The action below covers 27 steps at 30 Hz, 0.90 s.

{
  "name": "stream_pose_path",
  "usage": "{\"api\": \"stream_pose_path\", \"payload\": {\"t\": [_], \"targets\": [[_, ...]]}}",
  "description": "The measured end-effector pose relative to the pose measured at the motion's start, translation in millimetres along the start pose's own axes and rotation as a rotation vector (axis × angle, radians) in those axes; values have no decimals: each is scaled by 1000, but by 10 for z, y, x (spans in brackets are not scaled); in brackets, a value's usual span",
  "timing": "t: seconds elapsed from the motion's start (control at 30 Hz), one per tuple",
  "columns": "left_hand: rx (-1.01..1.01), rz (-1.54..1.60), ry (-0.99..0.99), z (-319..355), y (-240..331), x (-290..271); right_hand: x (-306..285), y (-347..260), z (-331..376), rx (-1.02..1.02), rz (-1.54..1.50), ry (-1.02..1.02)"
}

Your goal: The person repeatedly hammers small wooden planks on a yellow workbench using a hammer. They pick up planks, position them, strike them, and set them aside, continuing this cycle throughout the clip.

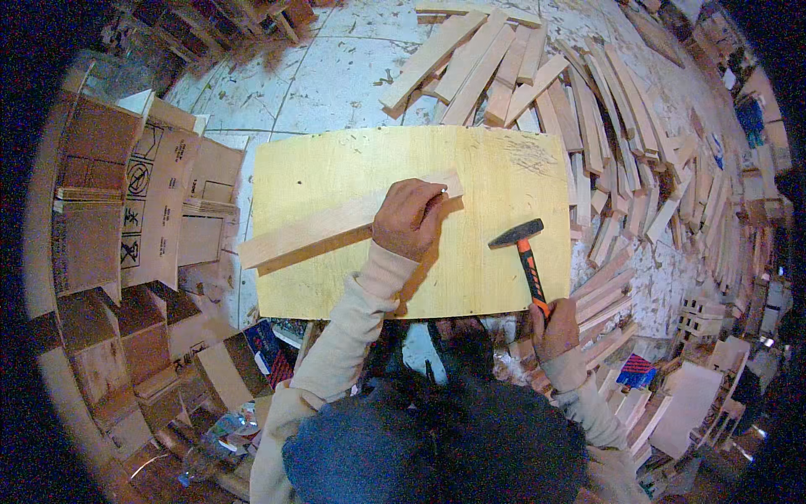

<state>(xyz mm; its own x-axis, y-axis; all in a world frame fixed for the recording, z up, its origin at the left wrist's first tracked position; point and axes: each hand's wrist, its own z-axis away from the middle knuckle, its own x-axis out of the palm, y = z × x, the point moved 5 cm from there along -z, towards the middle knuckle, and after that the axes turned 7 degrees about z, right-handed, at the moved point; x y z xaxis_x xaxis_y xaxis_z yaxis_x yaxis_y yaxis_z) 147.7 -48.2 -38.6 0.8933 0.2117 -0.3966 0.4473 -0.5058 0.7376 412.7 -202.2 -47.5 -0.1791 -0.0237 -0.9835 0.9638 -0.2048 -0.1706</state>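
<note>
A pale wooden strip lies slantwise across the yellow board in front of me. My left hand is over the strip's right-hand part, its fingers pinched together. A tiny light spot shows at the fingertips, too small to name. My right hand is closed round the lower end of the handle of a hammer. The hammer's handle is orange and black, and its dark head is over the board's right side, apart from the strip.
Many loose wooden strips are piled on the floor beyond the board and along its right. Open cardboard boxes stand at the left. A clear plastic bottle lies at the lower left, and a blue-and-red package at the lower right.
</note>
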Motion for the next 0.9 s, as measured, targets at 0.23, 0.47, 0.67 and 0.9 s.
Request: {"api": "stream_pose_path", "payload": {"t": [0.23,0.47,0.67,0.9], "targets": [[-245,133,50,91,-117,16,-383,-424,-227,98,-658,-350],[-249,154,21,136,-219,38,-536,-1021,-457,-172,-555,-457],[-337,194,-123,109,-226,46,-197,-763,-522,-150,-451,-467],[85,-495,-354,97,-155,-228,-75,-798,-498,-213,-356,-399]]}}
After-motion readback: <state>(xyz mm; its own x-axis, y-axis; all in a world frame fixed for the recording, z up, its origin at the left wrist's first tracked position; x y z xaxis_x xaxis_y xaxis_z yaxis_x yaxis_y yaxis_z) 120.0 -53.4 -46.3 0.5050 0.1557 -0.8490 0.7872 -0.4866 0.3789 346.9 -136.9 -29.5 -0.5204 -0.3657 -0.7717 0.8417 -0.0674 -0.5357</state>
